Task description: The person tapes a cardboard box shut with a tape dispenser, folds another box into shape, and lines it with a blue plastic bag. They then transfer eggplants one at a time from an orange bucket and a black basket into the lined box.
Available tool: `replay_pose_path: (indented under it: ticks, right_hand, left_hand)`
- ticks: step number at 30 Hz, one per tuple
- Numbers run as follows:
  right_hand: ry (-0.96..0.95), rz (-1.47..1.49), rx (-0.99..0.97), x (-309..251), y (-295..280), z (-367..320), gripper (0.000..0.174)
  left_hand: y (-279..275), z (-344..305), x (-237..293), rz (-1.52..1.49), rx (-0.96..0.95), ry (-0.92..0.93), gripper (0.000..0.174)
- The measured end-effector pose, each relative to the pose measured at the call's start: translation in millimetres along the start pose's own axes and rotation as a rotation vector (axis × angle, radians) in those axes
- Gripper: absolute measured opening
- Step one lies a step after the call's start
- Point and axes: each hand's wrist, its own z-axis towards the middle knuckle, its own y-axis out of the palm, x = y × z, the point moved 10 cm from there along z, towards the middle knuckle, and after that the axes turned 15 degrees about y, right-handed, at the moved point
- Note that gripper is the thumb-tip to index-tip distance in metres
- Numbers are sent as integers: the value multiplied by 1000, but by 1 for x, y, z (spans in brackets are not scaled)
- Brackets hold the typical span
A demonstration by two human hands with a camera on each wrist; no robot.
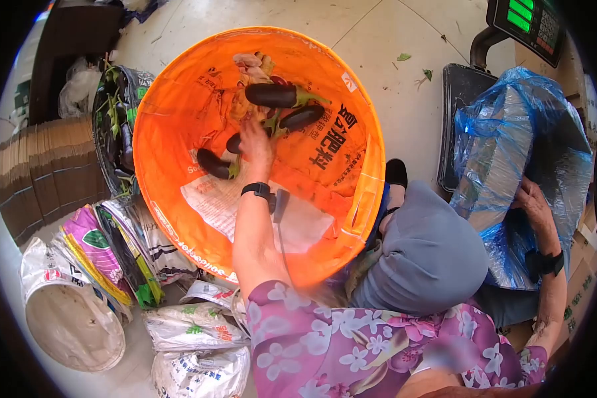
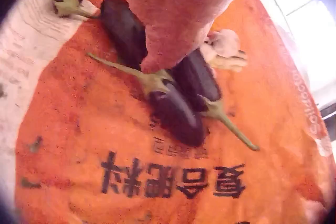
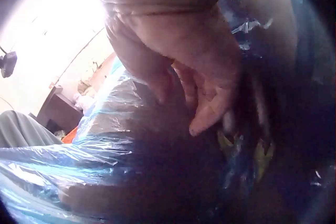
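From where I stand, the orange sack (image 1: 358, 159) is the biggest thing here, standing wide-mouthed with the eggplants lying down inside it; its wall looks thin, likely to give if leaned on. Next in size is the blue plastic bag (image 1: 484, 132), a crinkly film that I'd expect to slip, cling and tear easily, so a broad hold on gathered folds would suit it better than a fingertip pinch. Of the two hands, the right hand (image 1: 534, 205) hangs inside that blue plastic, fingers loosely bent, a gap beside the thumb, nothing visibly held, near some green caps (image 3: 264, 155) in the shadow. The left hand (image 1: 255, 149) reaches down among the eggplants, right against them, but whether the fingers have closed round one I can't tell. The dark eggplant (image 1: 270, 95) near the top of the cluster looks glossy and plump: modest in weight, I'd guess, smooth enough to slide in a loose grasp, firm outside yet easily bruised by a hard squeeze or a nail. I'd take it round the thick middle, thumb opposite fingers. Smallest is the stalk (image 2: 236, 132), woody-looking and handy for steadying, though it could prick or snap if it bore the whole weight
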Motion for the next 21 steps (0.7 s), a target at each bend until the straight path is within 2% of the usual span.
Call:
replay_pose_path:
  ticks: [1, 3, 4, 6, 7, 9, 10, 12, 13, 15, 17, 18, 19, 21]
  right_hand:
    - [1, -18, 17, -3, 0, -2, 49]
    - [21, -33, 28, 6, -8, 2, 48]
    - [42, -50, 37, 12, -11, 3, 47]
    - [24, -67, 65, -2, -8, -9, 45]
    - [-2, -92, 81, -12, -6, -15, 43]
    - [-17, -105, 36, -19, -6, -18, 43]
    - [-32, -129, -25, -20, -1, -22, 43]
    - [-50, -108, -38, -26, -4, -30, 43]
    - [-84, -102, -56, -33, -5, -35, 44]
    - [-100, -44, -52, -39, -9, -44, 43]
    - [-121, -32, -5, -49, -14, -55, 39]
    - [-147, -13, 21, -58, -15, -63, 36]
    - [-179, 4, 38, -70, -14, -71, 34]
    - [-157, 14, 33, -78, -14, -82, 30]
  left_hand:
    - [0, -4, -11, -1, 2, 2, 91]
    - [14, -12, -23, 233, -238, 11, 86]
    - [3, -3, -14, 232, -235, 20, 86]
    - [0, -1, -2, 230, -396, -40, 70]
    - [7, -13, -5, 230, -408, -30, 70]
    - [20, -19, -10, 92, -305, -10, 65]
    - [30, -32, -8, -80, -508, -116, 69]
    - [43, -59, 3, -282, -651, -113, 78]
    - [43, -68, 11, -427, -645, -183, 57]
    - [23, -105, 31, -1113, -608, -631, 60]
    - [-19, -102, 68, -1556, -501, -731, 48]
    - [-54, -96, 94, -1700, -473, -732, 45]
    - [-81, -90, 111, -1695, -473, -730, 45]
    - [-138, -70, 169, -2034, -491, -536, 51]
